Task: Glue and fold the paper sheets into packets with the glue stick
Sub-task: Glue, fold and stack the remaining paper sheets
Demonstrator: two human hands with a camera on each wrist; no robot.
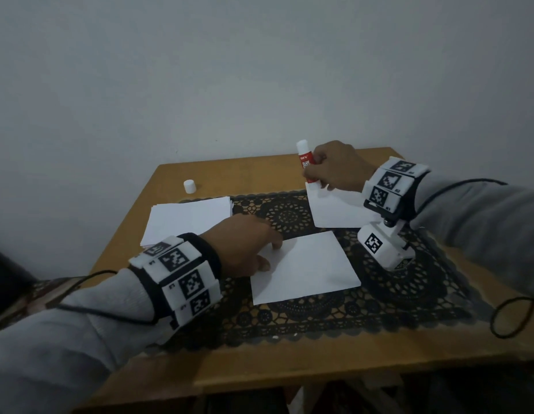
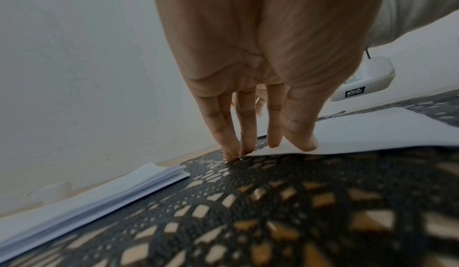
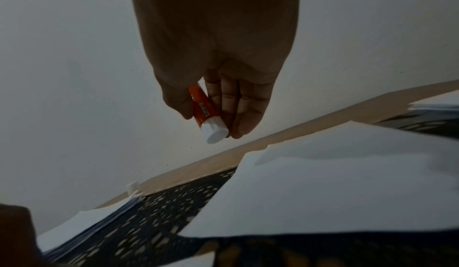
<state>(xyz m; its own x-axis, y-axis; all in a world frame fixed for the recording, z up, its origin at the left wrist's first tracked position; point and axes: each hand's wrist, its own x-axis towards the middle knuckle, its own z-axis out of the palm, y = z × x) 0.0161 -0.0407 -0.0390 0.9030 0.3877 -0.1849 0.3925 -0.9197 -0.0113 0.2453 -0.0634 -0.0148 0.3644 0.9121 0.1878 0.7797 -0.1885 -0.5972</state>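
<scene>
A: What colour is the glue stick (image 1: pixel 307 165)?

B: Red body with white lettering, and white ends. Its loose cap (image 1: pixel 189 186) is white too.

A: The papers?

B: Plain white, both the stack (image 1: pixel 185 219) and the single sheet (image 1: pixel 304 267).

A: And underneath?

B: A black lace mat (image 1: pixel 394 297) with round openwork motifs, on an ochre-brown table (image 1: pixel 289 366). The sleeves (image 1: pixel 65 348) are light grey, the wristbands (image 1: pixel 182 279) white with black square markers.

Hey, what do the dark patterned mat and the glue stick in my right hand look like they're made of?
Mat: probably moulded vinyl or plastic lace; dark, matte, with cut-out holes showing the wooden table beneath. It could be fabric.
Glue stick: smooth, slightly glossy plastic by the look; red printed body, white ribbed end in the right wrist view, held by the right hand.
</scene>
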